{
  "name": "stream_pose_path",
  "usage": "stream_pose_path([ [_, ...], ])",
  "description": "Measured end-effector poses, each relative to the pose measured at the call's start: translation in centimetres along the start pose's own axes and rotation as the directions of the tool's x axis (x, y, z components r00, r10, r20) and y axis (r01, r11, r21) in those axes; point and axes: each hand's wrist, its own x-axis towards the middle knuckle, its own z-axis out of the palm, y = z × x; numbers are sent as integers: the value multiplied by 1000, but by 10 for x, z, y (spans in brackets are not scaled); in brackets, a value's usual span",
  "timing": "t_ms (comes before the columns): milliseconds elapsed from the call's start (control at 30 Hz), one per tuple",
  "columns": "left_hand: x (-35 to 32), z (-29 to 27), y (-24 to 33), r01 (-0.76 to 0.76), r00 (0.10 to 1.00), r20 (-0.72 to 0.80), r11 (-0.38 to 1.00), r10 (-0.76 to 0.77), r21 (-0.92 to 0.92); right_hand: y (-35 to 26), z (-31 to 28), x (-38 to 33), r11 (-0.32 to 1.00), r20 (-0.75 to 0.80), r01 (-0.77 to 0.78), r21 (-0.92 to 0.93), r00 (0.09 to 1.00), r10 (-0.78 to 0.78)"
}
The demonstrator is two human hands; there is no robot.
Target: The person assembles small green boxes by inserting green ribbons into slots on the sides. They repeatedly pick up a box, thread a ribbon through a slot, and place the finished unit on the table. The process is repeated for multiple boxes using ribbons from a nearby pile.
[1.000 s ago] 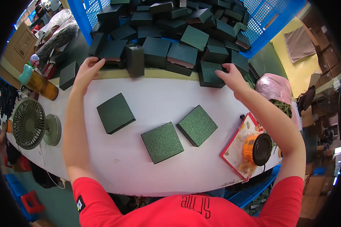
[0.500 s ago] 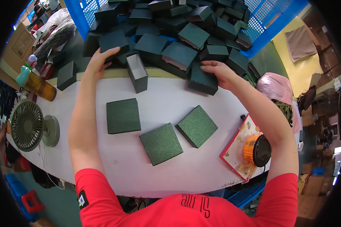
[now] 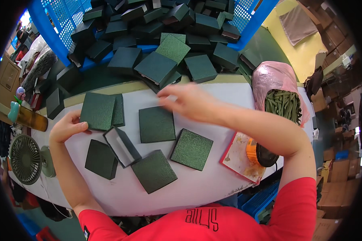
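My left hand (image 3: 69, 126) grips a dark green textured box (image 3: 96, 110) by its left edge, thumb on top. Another green box (image 3: 119, 109) shows partly behind it. Slightly blurred, my right hand (image 3: 191, 101) hovers with thumb and finger apart and nothing between them, just above a flat green box (image 3: 157, 125). Nearer me lie a dark box (image 3: 101, 159), a box on its side with a pale inside (image 3: 122, 146), a tilted-looking square box (image 3: 154, 171) and a lighter green one (image 3: 192, 149).
A blue crate (image 3: 64, 30) spills many dark green boxes (image 3: 157, 66) toward the table's far edge. At left stand a fan (image 3: 26, 158) and a bottle (image 3: 32, 120). To the right are a pink bag of green strips (image 3: 283, 92) and an orange jar (image 3: 251, 150) on a stained board (image 3: 237, 158).
Both hands have left the pile and come nearer. More boxes now lie on the white table, mostly at left. My right hand has let go of its box. The view has shifted too.
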Motion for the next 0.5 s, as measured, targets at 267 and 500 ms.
stream_pose_path([
  [267, 43, 37, 77, 174, 819, -478, 656, 318, 735, 129, -52, 12, 813, -90, 99, -574, 979, -183],
  [500, 154, 120, 114, -188, 898, 5, 375, 439, 908, 114, -20, 78, 480, 80, 92, -872, 996, -44],
])
